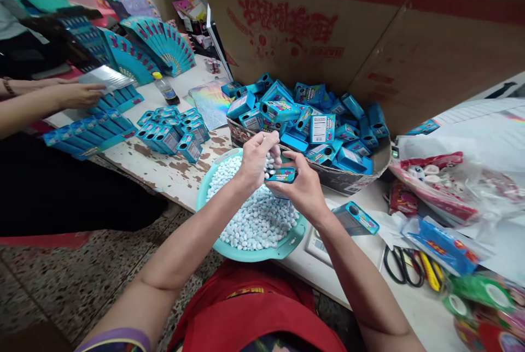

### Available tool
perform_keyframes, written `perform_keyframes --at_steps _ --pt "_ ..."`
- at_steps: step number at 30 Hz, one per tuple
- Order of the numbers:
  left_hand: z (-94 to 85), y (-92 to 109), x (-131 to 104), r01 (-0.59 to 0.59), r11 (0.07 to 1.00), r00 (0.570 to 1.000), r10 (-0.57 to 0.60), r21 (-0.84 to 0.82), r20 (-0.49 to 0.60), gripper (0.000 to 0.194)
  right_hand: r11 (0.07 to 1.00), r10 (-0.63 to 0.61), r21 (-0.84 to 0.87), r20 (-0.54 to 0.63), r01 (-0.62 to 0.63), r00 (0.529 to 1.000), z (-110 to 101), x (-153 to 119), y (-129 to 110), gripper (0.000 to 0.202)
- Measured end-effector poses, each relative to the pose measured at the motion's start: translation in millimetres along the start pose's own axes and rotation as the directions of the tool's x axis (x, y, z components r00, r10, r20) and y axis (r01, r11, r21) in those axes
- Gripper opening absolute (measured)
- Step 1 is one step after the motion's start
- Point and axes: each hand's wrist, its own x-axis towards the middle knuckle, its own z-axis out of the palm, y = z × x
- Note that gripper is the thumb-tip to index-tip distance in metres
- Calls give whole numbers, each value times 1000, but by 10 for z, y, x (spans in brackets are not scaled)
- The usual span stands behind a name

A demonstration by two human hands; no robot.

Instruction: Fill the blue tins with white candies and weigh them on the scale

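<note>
My left hand (259, 158) is closed round several small white candies (269, 165), right at the opening of a small blue box. That blue box (283, 175) is gripped upright in my right hand (302, 185), its printed top edge facing me. Both hands are over a turquoise basin (241, 254) heaped with white candies (254, 221). Behind the basin, a cut-down carton (348, 181) holds many blue boxes (279, 110). Another blue box (356, 218) stands on a white scale (318, 245), partly behind my right forearm.
Grouped blue boxes (166, 136) stand left of the basin, near a yellow-capped bottle (166, 89). At the left, another person's hands (82, 94) hold clear film over boxes. Scissors (404, 267), a yellow cutter (431, 271) and tape rolls (484, 291) lie right. A large carton (328, 29) rises behind.
</note>
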Motion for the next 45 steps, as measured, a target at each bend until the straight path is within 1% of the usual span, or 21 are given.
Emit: perform_keyframes --at_steps 4,7,13,15,17,18,19,20,22,23,24,26,28,29,32,34,35,37,40,42,45 --pt "23 -31 -30 -44 999 999 44 13 -17 34 1000 -8 6 -65 8 998 -54 -3 23 68" --pt "42 -60 -60 -61 998 998 62 30 -31 37 1000 -2 7 -39 2 999 -64 -31 36 65" --pt "88 -20 -104 -21 996 999 18 82 36 41 998 -7 57 -13 8 1000 -59 -53 83 67" --pt "33 12 -87 -42 992 999 39 118 28 37 994 -19 108 -42 23 999 -131 -90 87 63" --pt "-105 10 -50 -44 966 999 39 256 24 28 989 -8 142 -120 25 993 -272 -188 94 58" --pt "-201 -11 -30 -32 923 999 14 384 50 24 989 4 144 -181 22 984 -363 -265 106 55" --pt "-307 -48 -14 -20 840 994 -39 543 97 20 991 18 135 -246 16 969 -463 -362 130 54" --pt "-414 -97 -6 -21 710 980 -126 704 156 17 993 37 120 -313 0 949 -564 -477 166 54" --pt "-592 -218 -16 -103 398 911 -330 912 247 15 995 90 83 -434 -60 896 -753 -748 273 55" --pt "-652 -277 -33 -166 276 875 -403 947 270 15 992 123 58 -482 -108 868 -834 -896 337 55" --pt "-689 -327 -52 -223 192 847 -447 956 287 16 987 153 34 -525 -159 837 -902 -1049 402 54" --pt "-715 -379 -88 -298 114 819 -479 948 315 13 965 207 -10 -587 -263 783 -1007 -1353 512 55" --pt "-723 -357 -101 -274 149 818 -483 950 312 8 931 271 -26 -617 -363 739 -1081 -1635 573 56" --pt "-738 -322 -98 -213 215 826 -480 953 294 7 911 309 -20 -626 -411 716 -1112 -1762 585 56" --pt "-846 -187 -78 106 552 873 -450 827 188 5 842 419 21 -655 -538 629 -1200 -2071 585 53" --pt "-932 -130 -73 294 756 899 -427 585 100 15 817 455 67 -685 -572 570 -1251 -2210 593 52" --pt "-961 -122 -74 357 814 904 -425 458 50 19 813 466 95 -698 -574 544 -1272 -2261 607 52" --pt "-970 -141 -75 457 840 884 -465 292 -47 19 803 492 147 -711 -578 502 -1301 -2336 658 56" --pt "-866 -181 -58 561 775 822 -564 292 -82 14 779 523 179 -714 -600 465 -1314 -2409 784 60" --pt "-751 -170 -35 537 746 821 -569 395 -41 13 788 511 178 -724 -590 464 -1310 -2450 893 61" --pt "-526 -123 12 361 634 839 -540 684 57 11 811 500 206 -728 -547 468 -1298 -2503 1052 61"
